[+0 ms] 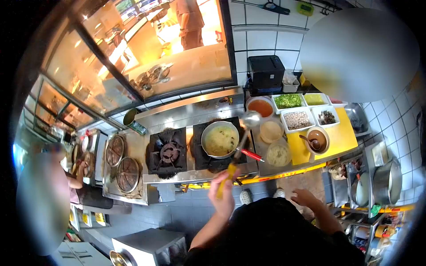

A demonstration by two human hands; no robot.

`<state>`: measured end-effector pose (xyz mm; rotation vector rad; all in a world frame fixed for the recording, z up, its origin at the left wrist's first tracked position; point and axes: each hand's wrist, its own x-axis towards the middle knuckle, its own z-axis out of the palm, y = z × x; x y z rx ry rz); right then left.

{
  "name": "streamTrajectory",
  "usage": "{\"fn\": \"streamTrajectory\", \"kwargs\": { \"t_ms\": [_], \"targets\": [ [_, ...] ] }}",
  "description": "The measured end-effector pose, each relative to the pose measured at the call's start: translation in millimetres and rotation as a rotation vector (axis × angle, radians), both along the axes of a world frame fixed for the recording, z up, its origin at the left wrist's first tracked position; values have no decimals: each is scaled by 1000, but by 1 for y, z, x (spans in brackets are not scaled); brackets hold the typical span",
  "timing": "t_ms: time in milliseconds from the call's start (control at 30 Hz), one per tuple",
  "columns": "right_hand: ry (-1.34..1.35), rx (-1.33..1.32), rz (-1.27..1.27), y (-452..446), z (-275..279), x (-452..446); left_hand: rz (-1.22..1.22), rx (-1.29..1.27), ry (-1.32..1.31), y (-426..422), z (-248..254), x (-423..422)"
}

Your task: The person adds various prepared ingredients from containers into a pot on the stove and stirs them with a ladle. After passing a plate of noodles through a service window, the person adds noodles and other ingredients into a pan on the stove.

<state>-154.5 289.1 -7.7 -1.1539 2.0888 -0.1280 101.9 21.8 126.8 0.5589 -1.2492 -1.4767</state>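
Note:
My left hand point(223, 195) is wrapped round the yellow handle of a metal ladle point(251, 118). Its bowl is raised by the right rim of a pan point(220, 139), near the tub of orange-red liquid point(260, 107). Yellowish broth with dark bits fills the pan, which sits on the right burner; its red handle point(252, 154) points right, passing by the ladle's shaft. Beside my body, below the counter edge, my right hand point(306, 197) hangs with fingers loosely apart and nothing in it. A bowl of brown sauce point(318, 141) with a spoon stands on the counter above that hand.
An unused burner point(169, 152) is left of the pan. Trays of chopped greens point(288, 101) and diced food point(297, 120) line the counter's right. A yellow rail point(284, 172) runs along its front. Another person point(44, 195) stands at far left; shelves hold a large pot point(387, 182).

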Motion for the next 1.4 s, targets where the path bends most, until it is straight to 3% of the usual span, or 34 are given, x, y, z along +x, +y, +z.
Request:
{"fn": "streamTrajectory", "kwargs": {
  "t_ms": [133, 200, 267, 367, 400, 433, 467, 500, 533, 567, 633, 700, 800, 933, 1000, 1067, 1167, 1233, 1300, 1400],
  "targets": [
    [86, 236, -98, 145, -112, -8, -245, -68, -26, 14, -4, -40],
    [85, 116, 153, 236, -205, -14, -355, -183, -40, 29, 21, -64],
    [-62, -81, -415, 247, -190, 16, -500, -195, -52, 44, 33, -87],
    [-439, -516, -779, 292, -203, 45, -765, -84, -86, 77, 16, -122],
    [-10, -163, -810, 266, -132, 56, -783, -86, -67, 89, 9, -136],
    [120, -140, -539, 286, -172, 58, -832, 77, -57, 102, 3, -145],
    [92, -101, -737, 281, -146, 64, -879, 100, -85, 116, -3, -158],
    [12, -75, -766, 296, -176, 70, -881, 110, -181, 130, -5, -172],
    [-45, -76, -908, 284, -129, 71, -916, 163, -243, 148, 1, -186],
    [-106, 19, -869, 300, -160, 71, -934, 207, -307, 169, 6, -203],
    [-253, -92, -1028, 311, -111, 64, -1044, 246, -355, 211, 3, -241],
    [-474, -80, -1145, 337, -106, 63, -1126, 246, -402, 252, -8, -273],
    [-506, -124, -1332, 380, -104, 72, -1263, 193, -458, 326, -34, -325],
    [-746, -185, -1623, 430, -123, 102, -1478, 18, -464, 415, -89, -397],
    [-745, -149, -1595, 453, -124, 116, -1530, -114, -490, 463, -107, -432],
    [-838, -153, -1629, 468, -126, 132, -1544, -432, -502, 503, -138, -470],
    [-626, -152, -1657, 477, -159, 188, -1485, -704, -445, 563, -186, -520],
    [-602, -182, -1601, 481, -176, 223, -1489, -768, -474, 598, -204, -545],
    [-485, -126, -1439, 484, -165, 239, -1485, -877, -324, 626, -228, -567],
    [-800, -181, -2087, 470, -156, 259, -1531, -970, -395, 650, -257, -588]
  ]
}}
